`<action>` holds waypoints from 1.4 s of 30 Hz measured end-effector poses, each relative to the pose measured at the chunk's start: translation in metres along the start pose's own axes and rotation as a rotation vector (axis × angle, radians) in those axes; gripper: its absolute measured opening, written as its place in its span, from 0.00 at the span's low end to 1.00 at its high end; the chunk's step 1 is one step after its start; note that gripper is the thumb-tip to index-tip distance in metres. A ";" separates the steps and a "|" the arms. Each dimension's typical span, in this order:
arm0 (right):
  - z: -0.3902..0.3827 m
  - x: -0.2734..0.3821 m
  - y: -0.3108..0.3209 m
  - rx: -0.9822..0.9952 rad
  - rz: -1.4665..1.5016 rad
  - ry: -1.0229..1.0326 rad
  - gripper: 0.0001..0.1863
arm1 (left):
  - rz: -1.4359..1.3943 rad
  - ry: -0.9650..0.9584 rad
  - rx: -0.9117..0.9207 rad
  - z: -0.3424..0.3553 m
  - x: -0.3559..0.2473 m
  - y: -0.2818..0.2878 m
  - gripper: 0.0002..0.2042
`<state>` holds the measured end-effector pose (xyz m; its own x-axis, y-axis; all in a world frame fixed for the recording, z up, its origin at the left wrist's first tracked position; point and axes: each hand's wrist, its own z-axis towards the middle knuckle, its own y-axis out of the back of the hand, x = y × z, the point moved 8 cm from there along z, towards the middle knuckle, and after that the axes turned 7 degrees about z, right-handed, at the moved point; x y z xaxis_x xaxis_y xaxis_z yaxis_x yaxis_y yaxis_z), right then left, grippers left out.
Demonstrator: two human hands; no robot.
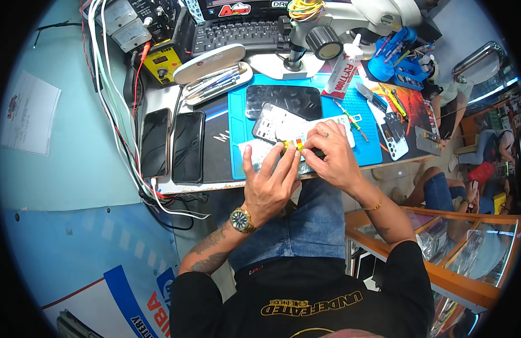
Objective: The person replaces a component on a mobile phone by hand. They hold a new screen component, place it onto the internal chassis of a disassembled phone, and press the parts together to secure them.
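Observation:
My left hand (pixel 270 186) has its fingers stretched and apart, fingertips resting on a small yellow part (pixel 292 145) at the mat's front. My right hand (pixel 332 158) is curled with finger and thumb at that part's right side; what they pinch is hidden. Beneath and around the fingers are white pieces (pixel 250 153), a dark item at the front edge, and an opened phone piece (pixel 266 121). A black phone (pixel 283 97) lies behind them on the blue mat (pixel 370 149).
Two phones (pixel 187 146) lie left beside cables. An open pen case (pixel 215 81), microscope (pixel 294 62), keyboard (pixel 232 39), white-red tube (pixel 342 73), blue tool holder (pixel 387 65) and disassembled phone (pixel 393 141) surround the mat. Other people (pixel 441 188) are at right.

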<state>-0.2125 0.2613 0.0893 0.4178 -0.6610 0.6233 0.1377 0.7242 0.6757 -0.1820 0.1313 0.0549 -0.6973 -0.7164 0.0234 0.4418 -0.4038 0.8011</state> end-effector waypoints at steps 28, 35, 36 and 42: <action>-0.225 -0.094 0.276 -1.305 -0.662 -0.326 0.04 | -0.054 -0.017 0.047 0.020 -0.024 0.014 0.30; -0.170 -0.157 0.219 -0.844 -0.788 -0.364 0.05 | -0.138 0.051 0.162 0.052 -0.006 0.012 0.38; -0.172 -0.163 0.219 -0.802 -0.814 -0.380 0.06 | -0.165 0.066 0.197 0.056 -0.001 0.006 0.39; -0.179 -0.119 0.219 -0.885 -0.762 -0.275 0.10 | -0.295 -0.045 0.294 0.081 0.000 0.001 0.39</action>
<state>-0.0713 0.5341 0.0926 -0.2307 -0.9201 0.3164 0.8806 -0.0591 0.4701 -0.2272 0.1775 0.1040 -0.7967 -0.5661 -0.2116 0.0444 -0.4039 0.9137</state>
